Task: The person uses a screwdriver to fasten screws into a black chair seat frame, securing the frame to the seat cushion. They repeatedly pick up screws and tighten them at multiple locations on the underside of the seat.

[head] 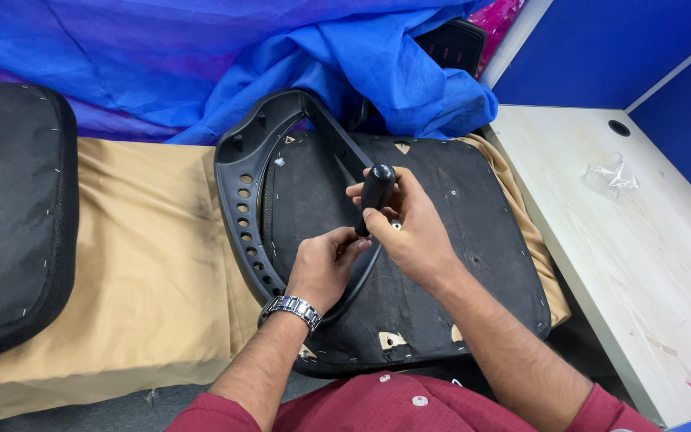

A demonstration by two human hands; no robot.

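Observation:
A black upside-down chair seat (473, 232) lies on tan cloth in front of me. On it rests a black plastic armrest frame (243, 196) with a row of holes. My right hand (413, 232) grips the black handle of a screwdriver (376, 190), held upright over the frame's inner bar. My left hand (323, 268), with a metal wristwatch, pinches near the screwdriver's tip against the frame; the tip itself is hidden by my fingers.
A second black seat cushion (9, 216) lies at the left on the tan cloth (145, 272). Blue fabric (281, 56) is heaped behind. A light wooden desk (625, 264) with a small clear plastic bag (611, 174) stands at the right, by blue partitions.

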